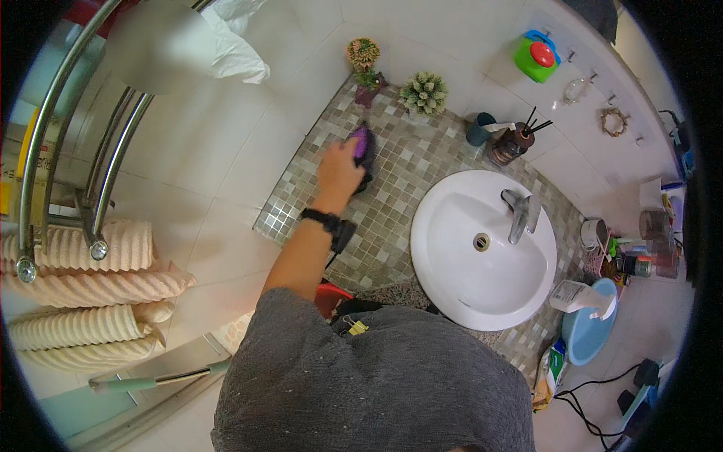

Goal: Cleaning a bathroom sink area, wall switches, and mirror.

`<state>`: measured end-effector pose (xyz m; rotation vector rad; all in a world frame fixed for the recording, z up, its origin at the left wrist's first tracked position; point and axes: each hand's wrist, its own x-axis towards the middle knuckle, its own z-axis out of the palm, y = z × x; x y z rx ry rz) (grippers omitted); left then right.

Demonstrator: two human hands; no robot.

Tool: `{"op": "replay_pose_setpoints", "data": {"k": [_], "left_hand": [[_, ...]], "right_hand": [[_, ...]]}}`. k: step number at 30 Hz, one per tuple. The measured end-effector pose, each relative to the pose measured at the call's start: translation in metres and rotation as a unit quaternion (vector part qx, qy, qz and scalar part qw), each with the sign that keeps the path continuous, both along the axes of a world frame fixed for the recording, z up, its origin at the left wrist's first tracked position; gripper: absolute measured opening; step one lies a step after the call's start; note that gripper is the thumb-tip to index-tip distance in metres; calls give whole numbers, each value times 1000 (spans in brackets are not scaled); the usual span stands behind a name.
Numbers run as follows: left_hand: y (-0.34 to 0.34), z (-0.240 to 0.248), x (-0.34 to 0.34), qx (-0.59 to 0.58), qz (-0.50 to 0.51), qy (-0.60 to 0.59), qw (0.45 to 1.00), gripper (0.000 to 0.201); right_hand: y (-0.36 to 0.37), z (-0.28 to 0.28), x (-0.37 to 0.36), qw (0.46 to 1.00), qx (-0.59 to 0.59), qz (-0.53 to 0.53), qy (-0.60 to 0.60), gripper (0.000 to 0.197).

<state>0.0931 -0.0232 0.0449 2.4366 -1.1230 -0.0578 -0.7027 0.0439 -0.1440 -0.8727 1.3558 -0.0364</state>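
My left hand (339,172) reaches out over the mosaic-tiled counter (395,162), left of the white sink (431,226). Its fingers are closed around a purple and black hand-sized thing (363,143), which rests on the tiles; its exact kind is unclear, as the hand covers part of it. A black strap with a small dark device (331,224) circles that wrist. Just beyond the fingers, a small purple-brown pot with a flowering plant (364,60) stands in the back corner. My right hand does not show in the view.
A pale green potted plant (424,94), a dark cup (480,129) and a reed diffuser (512,145) line the back wall. The sink has a chrome faucet (518,215). At right are a spray bottle (581,298) and blue basin (591,331); rolled towels (83,286) hang at left.
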Motion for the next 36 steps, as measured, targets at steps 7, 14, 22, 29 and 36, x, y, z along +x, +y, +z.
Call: {"op": "replay_pose_setpoints", "data": {"k": [7, 14, 22, 29, 36], "left_hand": [[-26, -51, -14, 134, -127, -83, 979, 49], [-12, -63, 97, 360, 192, -46, 912, 38], [94, -65, 95, 380, 251, 47, 889, 44], [187, -22, 21, 394, 214, 35, 893, 43], [288, -53, -47, 207, 178, 284, 919, 76]], "right_hand": [[-48, 207, 226, 929, 24, 72, 361, 57], [-41, 292, 300, 958, -84, 135, 238, 82], [-51, 154, 188, 869, 24, 207, 448, 91], [-21, 152, 164, 914, -31, 135, 382, 84], [-44, 208, 191, 891, -23, 253, 376, 82]]}}
